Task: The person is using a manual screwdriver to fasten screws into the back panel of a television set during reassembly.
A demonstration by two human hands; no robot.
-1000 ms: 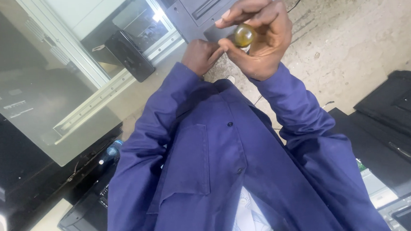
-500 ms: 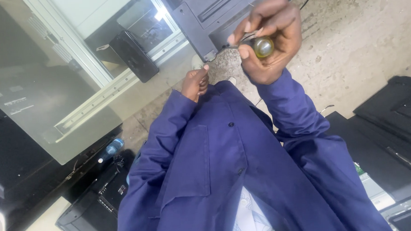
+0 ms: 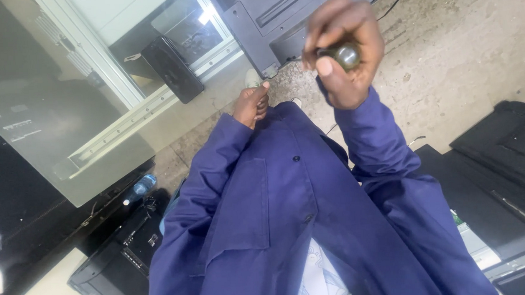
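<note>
My right hand is raised at the top middle, fingers closed around a small round olive-amber object that looks like the butt of a tool handle; the rest of it is hidden in my fist. My left hand sits lower and to the left, apart from the right. Its fingers are curled, the thumb sticks out, and nothing shows in it. It hovers near the collar of my blue work coat, which fills the lower half of the view.
A grey device casing lies on the concrete floor beyond my hands. A black box leans by a metal-framed panel. A plastic bottle and a black unit lie at left, with flat black devices at right.
My hands were together on the round object; the left hand has let go and dropped toward my coat, while the right hand has lifted the object up and rightward.
</note>
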